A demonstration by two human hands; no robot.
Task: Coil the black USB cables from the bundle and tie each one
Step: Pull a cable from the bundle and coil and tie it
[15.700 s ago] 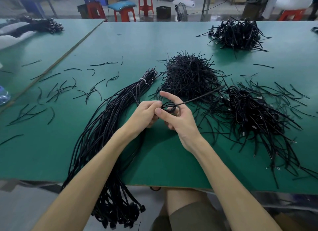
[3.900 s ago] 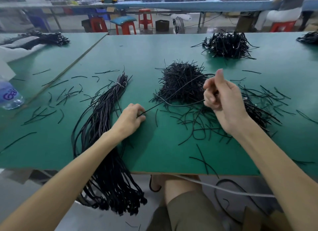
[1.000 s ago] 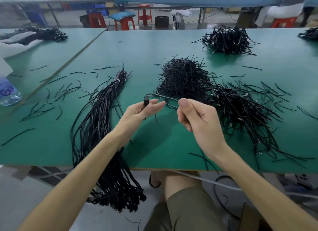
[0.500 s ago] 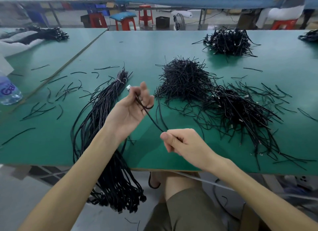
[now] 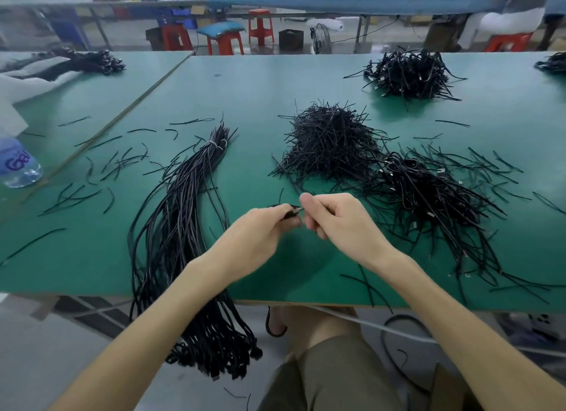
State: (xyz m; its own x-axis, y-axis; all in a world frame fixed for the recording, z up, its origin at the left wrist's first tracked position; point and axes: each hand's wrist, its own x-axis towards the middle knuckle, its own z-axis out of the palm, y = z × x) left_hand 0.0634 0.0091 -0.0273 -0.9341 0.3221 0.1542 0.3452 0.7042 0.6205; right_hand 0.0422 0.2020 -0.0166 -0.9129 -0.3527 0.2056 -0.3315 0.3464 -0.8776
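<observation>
Right hand (image 5: 340, 223) has risen from the near edge to meet left hand (image 5: 263, 229) | both pinch cable (image 5: 289, 212) between them, close together, likely to start its coil | bundle (image 5: 183, 214) lies left of left hand, hanging off table (image 5: 101, 266) edge | bare room under hands; ties (image 5: 330, 141) beyond right hand, coiled pile (image 5: 428, 196) to its right.

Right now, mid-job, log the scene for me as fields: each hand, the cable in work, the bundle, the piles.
left hand: grips the cable
right hand: curled at the cable's tip; grip blurred
bundle: left of both hands, banded at its far end, near end hanging over the table edge
short-strand pile: beyond the hands
cable pile: right of the hands, connectors showing
</observation>
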